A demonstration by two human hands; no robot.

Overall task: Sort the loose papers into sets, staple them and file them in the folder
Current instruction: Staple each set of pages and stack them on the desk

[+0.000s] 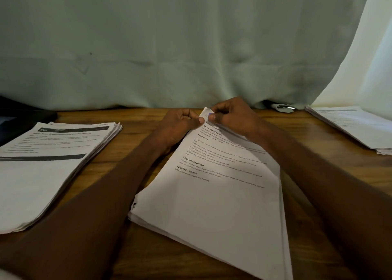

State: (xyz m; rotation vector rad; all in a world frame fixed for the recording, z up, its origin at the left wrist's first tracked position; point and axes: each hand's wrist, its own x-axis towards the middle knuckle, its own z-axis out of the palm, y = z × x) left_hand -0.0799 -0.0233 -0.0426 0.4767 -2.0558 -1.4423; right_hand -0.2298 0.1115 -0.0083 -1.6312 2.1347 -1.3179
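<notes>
Wooden table (148, 248) is carrying three paper piles. Left stack (48, 163) is lying at the left edge, with a dark folder (19, 118) behind it in the far-left corner. Middle stack (214, 194) is lying mid-table, skewed; left hand (180, 124) and right hand (231, 116) are both pinching its lifted far corner, fingers clamped on paper. Right stack (356, 126) is sitting at the far-right edge, with a stapler (284, 108) just left of it by the cloth (169, 46).

3 paper stacks (212, 194) lie across the table (135, 118)
</notes>
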